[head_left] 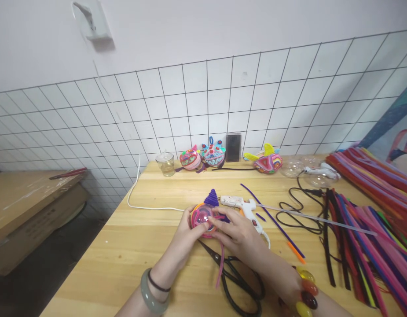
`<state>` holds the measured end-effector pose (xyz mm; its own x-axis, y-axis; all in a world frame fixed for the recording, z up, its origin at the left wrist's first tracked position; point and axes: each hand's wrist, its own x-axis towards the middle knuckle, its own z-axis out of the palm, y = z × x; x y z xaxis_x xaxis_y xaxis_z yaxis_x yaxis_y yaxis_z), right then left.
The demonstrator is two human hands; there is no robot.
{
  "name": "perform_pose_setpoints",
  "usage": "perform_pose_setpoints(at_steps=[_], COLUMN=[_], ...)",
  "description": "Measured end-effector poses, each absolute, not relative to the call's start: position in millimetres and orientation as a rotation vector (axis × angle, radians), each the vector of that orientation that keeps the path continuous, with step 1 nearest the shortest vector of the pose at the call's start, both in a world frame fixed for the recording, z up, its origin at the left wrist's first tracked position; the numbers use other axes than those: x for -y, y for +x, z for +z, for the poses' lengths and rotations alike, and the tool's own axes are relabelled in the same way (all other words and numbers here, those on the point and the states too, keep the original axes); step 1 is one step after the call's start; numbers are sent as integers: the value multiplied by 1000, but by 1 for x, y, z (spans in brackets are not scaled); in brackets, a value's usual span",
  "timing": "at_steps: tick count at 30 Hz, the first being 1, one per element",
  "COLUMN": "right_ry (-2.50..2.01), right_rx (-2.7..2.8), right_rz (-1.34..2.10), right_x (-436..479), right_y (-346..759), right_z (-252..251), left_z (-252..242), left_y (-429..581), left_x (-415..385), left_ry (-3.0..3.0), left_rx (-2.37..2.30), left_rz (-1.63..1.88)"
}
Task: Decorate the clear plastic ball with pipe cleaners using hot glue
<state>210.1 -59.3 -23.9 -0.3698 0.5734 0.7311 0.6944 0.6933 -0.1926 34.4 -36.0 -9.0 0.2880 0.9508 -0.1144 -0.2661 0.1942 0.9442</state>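
My left hand (186,235) cups a clear plastic ball (203,216) wrapped in pink and orange pipe cleaner, with a purple spiral cone (211,198) on its top. My right hand (238,231) presses fingertips on the ball's right side, pinching a pink pipe cleaner (220,264) whose loose end hangs toward me. Both hands hover just above the wooden table (130,246). Black scissors (234,275) lie right under my hands. A white glue gun (244,207) lies just behind my right hand.
Three finished colourful ball figures (214,155) stand along the tiled wall, beside a small glass jar (166,164). Piles of pipe cleaners (371,220) cover the right side. Black cable (298,211), clear half-spheres (309,169) and a white cord (137,193) lie about. Cardboard boxes (28,211) sit left.
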Motion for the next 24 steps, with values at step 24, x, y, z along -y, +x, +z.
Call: perform_pose_setpoints(at_steps=[24], right_ry=[-1049], right_rx=[1999], right_rz=[-134], right_x=[61], right_y=[212], right_z=[-21], left_z=[8], left_y=[34], left_x=[35], left_ry=[637], left_rx=[-592], left_rz=[934])
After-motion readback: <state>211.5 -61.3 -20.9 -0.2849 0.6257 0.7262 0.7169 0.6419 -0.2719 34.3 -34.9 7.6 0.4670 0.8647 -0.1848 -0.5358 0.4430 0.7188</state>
